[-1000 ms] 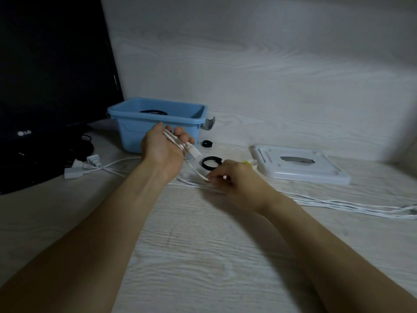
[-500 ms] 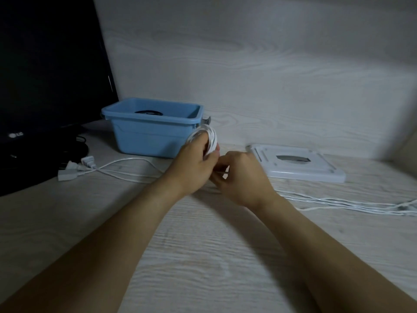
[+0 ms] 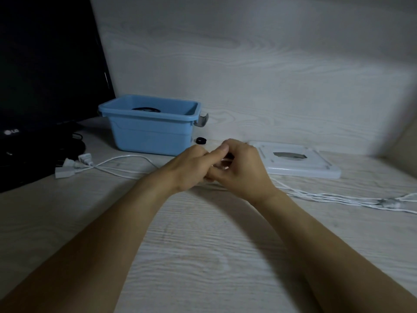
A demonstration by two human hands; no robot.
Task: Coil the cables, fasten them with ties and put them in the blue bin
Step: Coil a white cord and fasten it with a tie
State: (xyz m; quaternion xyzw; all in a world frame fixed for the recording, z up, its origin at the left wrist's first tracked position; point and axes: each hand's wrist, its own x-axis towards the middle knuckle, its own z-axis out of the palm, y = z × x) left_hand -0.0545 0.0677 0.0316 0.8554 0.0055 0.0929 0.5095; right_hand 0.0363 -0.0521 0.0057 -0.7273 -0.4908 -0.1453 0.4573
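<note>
Two hands meet in the middle of the worktop. The left hand and right hand curl tight around one small white cable coil, mostly hidden between them. One blue bin stands just behind, near the wall. More white cables trail right; three plugs lie left.

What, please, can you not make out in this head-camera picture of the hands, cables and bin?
- White cable coil: mostly hidden between left hand and right hand; whether a tie is on it is unclear.
- Dark item in the blue plastic bin: the rim hides most of it.
- Loose white cables: cut off by the right edge.
</note>
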